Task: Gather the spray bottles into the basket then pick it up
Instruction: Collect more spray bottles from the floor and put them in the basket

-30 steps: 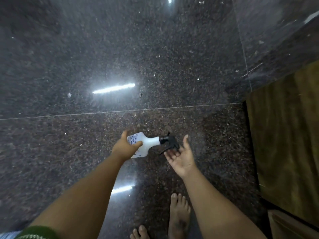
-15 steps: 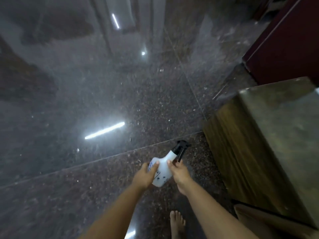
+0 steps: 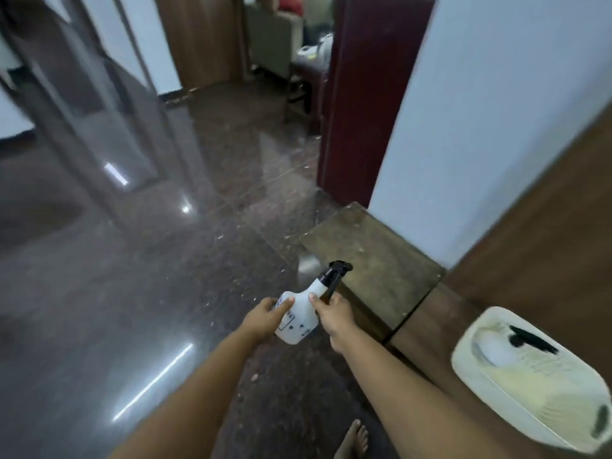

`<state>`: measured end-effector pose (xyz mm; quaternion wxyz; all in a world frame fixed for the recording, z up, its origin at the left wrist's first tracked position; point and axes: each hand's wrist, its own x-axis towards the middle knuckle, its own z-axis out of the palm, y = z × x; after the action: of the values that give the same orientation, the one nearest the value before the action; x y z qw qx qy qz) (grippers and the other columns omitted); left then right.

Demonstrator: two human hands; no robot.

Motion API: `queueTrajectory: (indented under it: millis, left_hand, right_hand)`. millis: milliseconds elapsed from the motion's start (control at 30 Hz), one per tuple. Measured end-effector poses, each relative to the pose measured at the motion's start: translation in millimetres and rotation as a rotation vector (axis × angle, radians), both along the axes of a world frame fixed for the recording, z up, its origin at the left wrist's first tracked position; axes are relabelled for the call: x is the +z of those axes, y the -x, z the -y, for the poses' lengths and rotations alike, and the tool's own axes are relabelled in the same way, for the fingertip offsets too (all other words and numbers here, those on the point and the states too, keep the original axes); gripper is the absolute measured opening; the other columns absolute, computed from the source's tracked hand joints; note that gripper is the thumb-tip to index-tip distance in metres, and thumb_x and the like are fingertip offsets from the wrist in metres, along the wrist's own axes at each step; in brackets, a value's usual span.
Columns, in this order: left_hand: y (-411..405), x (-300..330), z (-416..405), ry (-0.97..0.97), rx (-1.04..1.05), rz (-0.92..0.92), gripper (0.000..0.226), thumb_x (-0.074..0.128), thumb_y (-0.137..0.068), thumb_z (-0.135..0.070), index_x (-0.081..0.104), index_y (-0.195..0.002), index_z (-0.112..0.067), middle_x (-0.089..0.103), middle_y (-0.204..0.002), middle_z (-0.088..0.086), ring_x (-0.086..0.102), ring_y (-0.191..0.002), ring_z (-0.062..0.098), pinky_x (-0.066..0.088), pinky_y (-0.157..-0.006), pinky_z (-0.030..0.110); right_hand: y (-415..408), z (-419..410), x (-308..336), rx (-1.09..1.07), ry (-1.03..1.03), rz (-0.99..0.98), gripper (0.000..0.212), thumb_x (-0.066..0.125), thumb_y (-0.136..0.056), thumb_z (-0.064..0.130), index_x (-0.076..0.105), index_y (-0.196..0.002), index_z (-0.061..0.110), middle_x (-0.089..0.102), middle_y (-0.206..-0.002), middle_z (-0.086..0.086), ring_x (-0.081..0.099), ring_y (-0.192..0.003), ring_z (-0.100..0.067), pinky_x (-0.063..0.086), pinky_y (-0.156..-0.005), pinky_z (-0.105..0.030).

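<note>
Right now, seen from the head camera, the person holds a white spray bottle in the air with both hands, above the dark polished floor. Fingers of the left hand are curled round the lower body of the bottle, with the thumb lying across its printed label. Those of the right hand are wrapped round the bottle's shoulder and neck, thumb on the white plastic, and the black trigger head sticks up and away just beyond those fingertips. So the bottle sits tilted between the two sets of fingers, base toward the person, nozzle pointing away and to the right

Well off to the right of the right-hand fingers, and nearer the person, a pale cream basket rests on a wooden surface. Inside it lies what looks like another white bottle with a black top, though blur hides the detail. Just past the trigger head is a low stone-topped block, set against a white wall. Below the forearms, a bare foot stands on the floor. Farther away from the fingers, a dark red cabinet and a chair are in the background
</note>
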<state>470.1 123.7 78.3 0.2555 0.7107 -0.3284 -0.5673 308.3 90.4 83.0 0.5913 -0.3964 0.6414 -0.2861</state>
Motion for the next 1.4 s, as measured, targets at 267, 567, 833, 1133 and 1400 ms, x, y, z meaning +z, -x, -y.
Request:
queueTrajectory:
  millis: [267, 567, 833, 1133, 1400]
  left_hand:
    - [146.7, 80.1, 20.3, 0.131, -0.327, -0.032, 0.049, 0.060, -0.089, -0.045, 0.052, -0.114, -0.004, 0.062, -0.110, 0.012, 0.063, -0.102, 0.027, 0.052, -0.093, 0.043]
    - [325.9, 72.0, 34.7, 0.141, -0.695, -0.119, 0.051, 0.077, -0.073, -0.046, 0.052, -0.109, -0.020, 0.066, -0.117, 0.008, 0.068, -0.100, 0.025, 0.057, -0.086, 0.048]
    - [478.0, 35.1, 17.9, 0.089, -0.855, -0.171, 0.075, 0.080, -0.073, -0.036, 0.035, -0.132, -0.030, 0.060, -0.123, 0.007, 0.064, -0.101, 0.022, 0.060, -0.073, 0.034]
    - [566.4, -13.1, 35.8, -0.282, -0.607, -0.343, 0.036, 0.046, -0.098, -0.037, 0.052, -0.131, -0.024, 0.056, -0.131, 0.002, 0.055, -0.111, 0.023, 0.052, -0.072, 0.030]
    - [580.6, -9.6, 69.6, -0.190, -0.489, -0.465, 0.043, 0.050, -0.094, -0.046, 0.063, -0.112, -0.010, 0.063, -0.114, 0.009, 0.059, -0.113, 0.029, 0.053, -0.092, 0.042]
  right_hand:
    - [140.5, -22.0, 64.9, -0.332, 0.082, 0.043, 0.051, 0.073, -0.069, 0.051, 0.061, -0.107, 0.018, 0.067, -0.116, -0.004, 0.064, -0.103, -0.024, 0.052, -0.095, -0.047]
    - [308.7, -55.0, 83.6, -0.698, 0.136, -0.112, 0.040, 0.079, -0.073, 0.031, 0.065, -0.106, 0.012, 0.068, -0.101, -0.002, 0.062, -0.092, -0.021, 0.048, -0.076, -0.031]
    - [449.4, -84.2, 44.9, -0.760, 0.110, -0.016, 0.038, 0.085, -0.065, 0.020, 0.067, -0.098, 0.017, 0.071, -0.097, 0.000, 0.067, -0.099, -0.024, 0.056, -0.083, -0.037]
    - [529.0, -78.1, -16.9, -0.669, 0.066, -0.059, 0.058, 0.080, -0.072, 0.008, 0.053, -0.123, 0.008, 0.054, -0.117, -0.002, 0.055, -0.113, -0.021, 0.050, -0.086, -0.022]
    - [550.7, -66.6, -57.3, -0.628, 0.031, -0.087, 0.034, 0.081, -0.063, -0.010, 0.068, -0.090, 0.005, 0.069, -0.093, -0.006, 0.065, -0.088, -0.007, 0.049, -0.081, -0.025]
